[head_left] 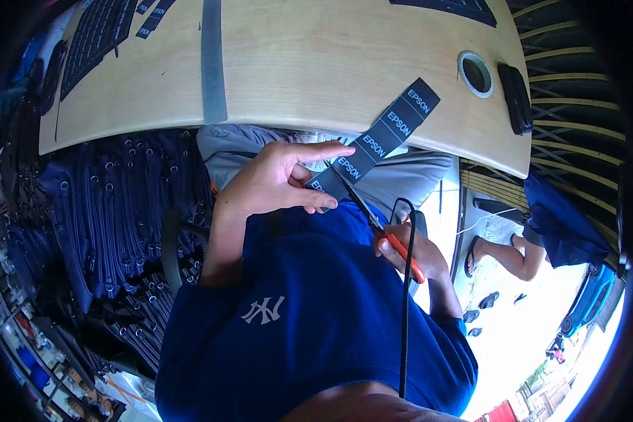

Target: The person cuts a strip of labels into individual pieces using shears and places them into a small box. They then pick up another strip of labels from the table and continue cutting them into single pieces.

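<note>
My left hand (271,179) pinches the lower end of a strip of black EPSON labels (399,123) between thumb and fingers. The strip slants up to the right, its far end overlapping the table edge in this view. My right hand (413,247) is closed around the orange handles of a pair of scissors (362,204). The dark blades lie across the strip near its lower end, between two labels, close to my left fingertips.
On the wooden table (316,63) lie a grey band (213,63), dark printed sheets (100,42), small cut labels (151,21), a roll of tape (475,74) and a black case (515,98). Dark blue straps (112,211) hang at left. Another person's leg (503,257) shows at right.
</note>
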The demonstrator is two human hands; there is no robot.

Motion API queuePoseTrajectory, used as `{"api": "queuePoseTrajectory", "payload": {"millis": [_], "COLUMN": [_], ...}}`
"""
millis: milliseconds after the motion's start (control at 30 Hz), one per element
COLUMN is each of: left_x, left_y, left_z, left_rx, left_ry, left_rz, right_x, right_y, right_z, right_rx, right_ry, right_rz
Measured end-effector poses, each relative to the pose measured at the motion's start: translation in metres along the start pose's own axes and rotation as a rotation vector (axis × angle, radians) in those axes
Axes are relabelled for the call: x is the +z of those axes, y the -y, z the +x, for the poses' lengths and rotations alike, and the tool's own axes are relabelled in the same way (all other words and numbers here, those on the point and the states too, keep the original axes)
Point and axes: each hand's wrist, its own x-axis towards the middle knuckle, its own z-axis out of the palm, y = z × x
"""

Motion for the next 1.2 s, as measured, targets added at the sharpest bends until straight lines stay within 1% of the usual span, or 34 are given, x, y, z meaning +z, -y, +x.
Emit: {"api": "queuePoseTrajectory", "payload": {"millis": [133, 233, 300, 400, 500, 633, 733, 800, 833, 933, 967, 1000, 1033, 1067, 1100, 1133, 1200], "left_x": [0.0, 0.001, -0.001, -0.002, 0.0, -0.003, -0.007, -0.018, -0.023, -0.039, -0.04, -0.04, -0.04, -0.04, -0.038, -0.037, -0.038], "left_y": [0.0, -0.001, -0.001, 0.003, -0.001, -0.014, -0.038, -0.044, -0.048, -0.048, -0.048, -0.049, -0.05, -0.052, -0.052, -0.052, -0.047], "left_z": [0.001, 0.001, 0.001, 0.001, 0.001, -0.002, 0.001, 0.009, 0.018, 0.039, 0.041, 0.042, 0.043, 0.041, 0.035, 0.03, 0.023], "left_rx": [-0.004, -0.033, -0.056, -0.083, -0.023, -0.05, -0.047, 0.072, 0.14, 0.14, 0.152, 0.234, 0.315, 0.323, 0.288, 0.25, 0.259], "left_ry": [0.006, -0.01, -0.008, -0.024, -0.026, -0.035, -0.135, -0.217, -0.255, -0.442, -0.443, -0.514, -0.585, -0.587, -0.601, -0.616, -0.655], "left_rz": [0.006, -0.014, -0.014, 0.024, 0.027, -0.024, 0.066, 0.134, 0.154, 0.3, 0.309, 0.346, 0.381, 0.387, 0.36, 0.332, 0.324], "right_x": [0.001, 0.001, 0.002, 0.001, 0.003, 0.007, 0.009, 0.011, 0.01, 0.012, 0.009, 0.009, 0.012, 0.014, 0.019, 0.02, 0.023], "right_y": [0.0, -0.003, -0.002, 0.0, -0.001, -0.008, -0.009, -0.01, -0.007, -0.007, -0.005, -0.007, -0.011, -0.015, -0.019, -0.018, -0.013], "right_z": [-0.001, -0.001, -0.001, 0.0, -0.001, 0.001, 0.001, 0.001, 0.0, 0.0, -0.001, -0.002, -0.002, -0.001, -0.001, -0.002, -0.001], "right_rx": [0.009, 0.032, 0.037, 0.045, 0.082, 0.022, -0.026, -0.038, 0.001, -0.007, 0.011, 0.002, -0.073, -0.148, -0.16, -0.166, -0.122], "right_ry": [-0.023, -0.014, -0.065, -0.054, -0.067, -0.079, -0.09, -0.097, -0.078, -0.119, -0.093, -0.099, -0.151, -0.201, -0.243, -0.241, -0.288], "right_rz": [0.009, -0.044, -0.06, -0.008, -0.022, 0.015, 0.031, 0.082, 0.108, 0.146, 0.13, 0.125, 0.109, 0.093, 0.12, 0.119, 0.321]}}
